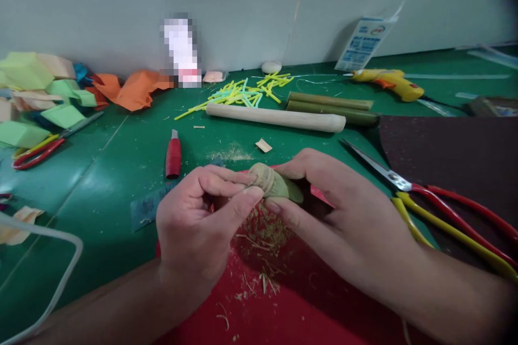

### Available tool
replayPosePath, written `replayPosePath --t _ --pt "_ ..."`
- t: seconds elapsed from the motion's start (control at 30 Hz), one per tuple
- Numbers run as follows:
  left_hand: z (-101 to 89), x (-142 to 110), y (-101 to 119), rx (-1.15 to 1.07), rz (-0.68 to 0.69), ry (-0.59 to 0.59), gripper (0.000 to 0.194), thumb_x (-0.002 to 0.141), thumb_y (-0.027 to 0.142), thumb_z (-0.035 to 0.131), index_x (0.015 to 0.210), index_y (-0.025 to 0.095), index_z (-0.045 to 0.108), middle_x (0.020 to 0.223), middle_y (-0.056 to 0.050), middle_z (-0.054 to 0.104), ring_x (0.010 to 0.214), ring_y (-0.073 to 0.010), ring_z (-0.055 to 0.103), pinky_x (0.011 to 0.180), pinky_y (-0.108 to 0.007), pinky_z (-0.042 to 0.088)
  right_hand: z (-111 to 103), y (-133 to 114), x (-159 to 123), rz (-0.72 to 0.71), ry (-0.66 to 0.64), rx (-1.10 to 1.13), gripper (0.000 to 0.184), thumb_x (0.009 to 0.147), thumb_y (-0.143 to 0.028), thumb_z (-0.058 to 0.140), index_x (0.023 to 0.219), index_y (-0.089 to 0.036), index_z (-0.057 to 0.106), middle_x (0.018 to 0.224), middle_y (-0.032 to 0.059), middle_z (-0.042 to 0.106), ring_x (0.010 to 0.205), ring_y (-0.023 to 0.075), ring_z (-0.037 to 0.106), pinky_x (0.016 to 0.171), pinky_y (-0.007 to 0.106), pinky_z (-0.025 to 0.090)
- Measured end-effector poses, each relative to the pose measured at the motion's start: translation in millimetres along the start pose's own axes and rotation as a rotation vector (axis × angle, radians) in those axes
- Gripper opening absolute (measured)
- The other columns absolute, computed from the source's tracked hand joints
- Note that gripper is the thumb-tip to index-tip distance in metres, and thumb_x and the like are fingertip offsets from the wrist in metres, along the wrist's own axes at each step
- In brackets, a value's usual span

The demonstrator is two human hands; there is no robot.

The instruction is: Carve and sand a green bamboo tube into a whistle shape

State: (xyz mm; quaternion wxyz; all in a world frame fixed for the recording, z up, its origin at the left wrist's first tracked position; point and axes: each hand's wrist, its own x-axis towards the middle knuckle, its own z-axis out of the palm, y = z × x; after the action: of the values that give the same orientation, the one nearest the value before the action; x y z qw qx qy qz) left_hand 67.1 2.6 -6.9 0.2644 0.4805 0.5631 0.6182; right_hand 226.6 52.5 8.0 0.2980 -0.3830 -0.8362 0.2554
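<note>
A short green piece of bamboo (279,186) with a ringed, paler joint is held between both hands over a red sheet (194,318). My left hand (198,210) pinches its left end between thumb and fingers. The right end is gripped by my right hand (335,205), its thumb below and fingers on the far side. Whether the left fingers hold anything else is hidden. Fine shavings (267,232) are scattered on the sheet beneath. Beyond the left hand lies a red-handled knife (174,156), its short blade pointing away.
A pale peeled stick (275,117) and green bamboo lengths (332,110) lie behind. Scissors (394,178) rest at right, blades towards the middle; another pair (40,151) lies left. A yellow glue gun (388,83), cut straws (238,91) and folded papers (28,75) line the back.
</note>
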Motion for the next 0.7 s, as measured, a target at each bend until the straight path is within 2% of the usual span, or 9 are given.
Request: replayPosePath --t 0.17,0.3,0.47,0.57,0.7 --pt "1.0 0 1 0.067 -0.01 0.012 0.016 0.073 0.016 0.074 0.064 0.021 0.062 0.072 0.003 0.07 0.072 -0.0125 0.067 0.067 -0.023 0.056 3 8 0 -0.175 0.036 -0.135 0.012 0.088 -0.028 0.053 0.092 -0.02 0.061 0.081 0.0054 0.059 0.079 0.0214 0.056 0.065 0.034 0.044" --pt "0.2 6 -2 0.1 -0.105 -0.028 0.012 0.074 0.021 0.074 0.067 0.021 0.065 0.072 0.003 0.07 0.066 -0.0115 0.064 0.06 -0.022 0.053 5 14 0 -0.19 0.001 -0.244 0.012 0.088 -0.027 0.052 0.092 -0.021 0.061 0.083 0.0065 0.061 0.08 0.0226 0.056 0.066 0.035 0.044" --pt "-5.0 18 -11 -0.017 -0.171 -0.044 0.013 0.078 0.026 0.073 0.072 0.02 0.063 0.066 0.004 0.066 0.056 -0.0078 0.057 0.054 -0.018 0.048 7 18 1 -0.166 -0.079 -0.306 0.017 0.089 -0.032 0.05 0.084 -0.018 0.06 0.08 0.0067 0.06 0.075 0.0212 0.055 0.065 0.035 0.044" --pt "-10.8 22 -16 0.013 -0.169 -0.148 0.01 0.079 0.024 0.072 0.077 0.02 0.063 0.061 0.005 0.061 0.051 -0.0064 0.053 0.051 -0.017 0.045 8 19 3 -0.101 -0.167 -0.322 0.02 0.09 -0.029 0.048 0.085 -0.017 0.063 0.081 0.0073 0.061 0.077 0.0216 0.057 0.067 0.036 0.045" --pt "-16.6 25 -24 0.12 -0.161 -0.302 0.004 0.08 0.022 0.07 0.08 0.02 0.067 0.066 0.004 0.064 0.052 -0.0054 0.052 0.051 -0.016 0.044 10 22 6 -0.062 -0.267 -0.393 0.023 0.092 -0.028 0.047 0.091 -0.017 0.067 0.089 0.0093 0.062 0.084 0.0235 0.058 0.073 0.038 0.046"
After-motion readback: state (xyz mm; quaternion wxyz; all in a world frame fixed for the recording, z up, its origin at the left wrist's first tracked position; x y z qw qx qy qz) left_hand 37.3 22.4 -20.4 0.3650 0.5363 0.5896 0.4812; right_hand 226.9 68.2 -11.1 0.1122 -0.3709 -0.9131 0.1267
